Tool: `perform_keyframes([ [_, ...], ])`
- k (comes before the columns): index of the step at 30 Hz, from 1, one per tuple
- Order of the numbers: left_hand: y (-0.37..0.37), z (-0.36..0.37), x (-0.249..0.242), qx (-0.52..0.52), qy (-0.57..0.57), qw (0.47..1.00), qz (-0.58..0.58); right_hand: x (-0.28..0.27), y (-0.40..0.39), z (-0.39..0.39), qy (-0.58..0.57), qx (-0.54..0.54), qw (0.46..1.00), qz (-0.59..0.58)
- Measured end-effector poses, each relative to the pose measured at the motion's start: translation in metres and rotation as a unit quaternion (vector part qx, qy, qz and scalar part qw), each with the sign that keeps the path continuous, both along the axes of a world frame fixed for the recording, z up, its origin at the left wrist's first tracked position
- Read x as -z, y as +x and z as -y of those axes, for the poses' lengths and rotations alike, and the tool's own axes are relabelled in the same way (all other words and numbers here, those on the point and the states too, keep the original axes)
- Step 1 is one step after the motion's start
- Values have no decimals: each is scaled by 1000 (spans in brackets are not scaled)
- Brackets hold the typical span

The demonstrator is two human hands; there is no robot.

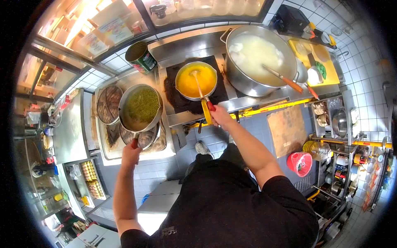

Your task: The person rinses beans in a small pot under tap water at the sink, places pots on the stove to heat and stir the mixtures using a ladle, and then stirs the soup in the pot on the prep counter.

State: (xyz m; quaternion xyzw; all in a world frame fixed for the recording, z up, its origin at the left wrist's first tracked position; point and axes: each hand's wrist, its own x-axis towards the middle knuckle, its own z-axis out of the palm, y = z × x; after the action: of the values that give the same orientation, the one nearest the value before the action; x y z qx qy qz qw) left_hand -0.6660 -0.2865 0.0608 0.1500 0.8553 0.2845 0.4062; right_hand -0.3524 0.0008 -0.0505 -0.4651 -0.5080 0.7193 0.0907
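My left hand (pixel 131 156) is closed around the dark handle of a saucepan (pixel 120 113) with chopped-looking green food in it. The saucepan sits over round, dark-patterned pans at the left of the stove. My right hand (pixel 221 116) grips the red handle of a long stirring utensil (pixel 199 86). Its far end dips into the orange-yellow liquid, so the shape of its head is hidden. That liquid fills a smaller pan (pixel 177 87) on the blackened burner, and the pan's yellow handle (pixel 206 112) points toward me, just beside my right hand.
A large stockpot (pixel 248 84) of pale, cloudy liquid stands at right, a red-handled utensil (pixel 285 79) leaning in it. Beyond lies a yellow cutting board (pixel 331 76) with green leaves. An open tin can (pixel 142 60) stands behind the saucepan. On the floor is a red bucket (pixel 300 163).
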Motion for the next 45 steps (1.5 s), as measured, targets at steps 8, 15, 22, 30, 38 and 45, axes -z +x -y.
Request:
perform_keyframes([
  [8,2,-15,9,25,9,1000,-16,-3,-3,-2,-36,3,999,-37],
  [15,0,-13,9,17,-2,999,-31,14,-13,-5,-17,-5,999,-36],
  [22,0,-4,6,11,-26,999,-30,16,-21,2,-53,43,993,-93],
  [30,5,3,14,-16,-24,999,-37,27,-22,0,4,10,998,-63],
  [38,11,1,14,-8,-19,999,-25,24,-23,2,-8,51,995,-88],
  [45,16,-12,10,17,3,999,-32,31,-11,8,-27,38,996,-82],
])
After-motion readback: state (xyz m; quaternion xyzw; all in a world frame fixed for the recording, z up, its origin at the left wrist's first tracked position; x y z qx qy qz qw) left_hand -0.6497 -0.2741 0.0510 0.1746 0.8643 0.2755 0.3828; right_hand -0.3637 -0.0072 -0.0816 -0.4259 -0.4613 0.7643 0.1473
